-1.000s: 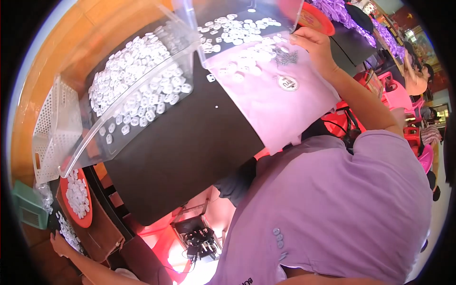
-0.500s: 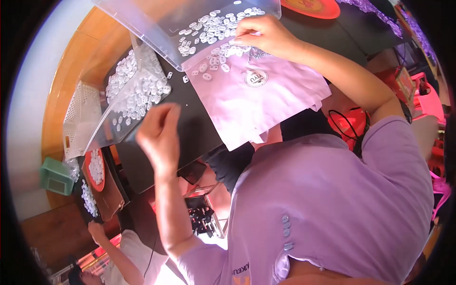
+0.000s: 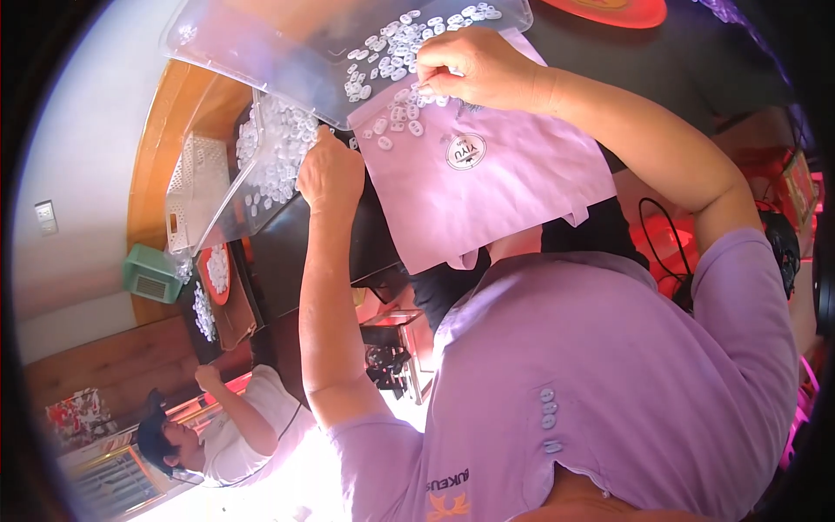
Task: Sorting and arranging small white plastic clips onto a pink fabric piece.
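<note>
My right hand [image 3: 487, 71] hovers at the top edge of a pink cloth bag [image 3: 496, 187], over small white oval pieces [image 3: 403, 113]. Its thumb and fingers are pinched together, and whatever lies between them is too small to tell. Beside the left edge of the cloth, my left hand [image 3: 332, 177] is closed, fingers curled downward near a clear plastic bin [image 3: 228, 193] heaped with similar white pieces [image 3: 283, 148]. Its fingertips are partly hidden. A larger clear tub [image 3: 252, 56] lies beyond the cloth, with more white pieces spilling toward it.
A red plate [image 3: 609, 10] lies at the far right. On the left are a white perforated basket [image 3: 196, 178], a green plastic basket [image 3: 150, 274] and an orange tray [image 3: 213, 283] of white pieces. Another person [image 3: 239, 422] works at the lower left beside the dark table [image 3: 304, 257].
My left hand has moved up and right, to the bin's edge beside the cloth. My right hand stays pinched over the pieces. The whole view has shifted slightly.
</note>
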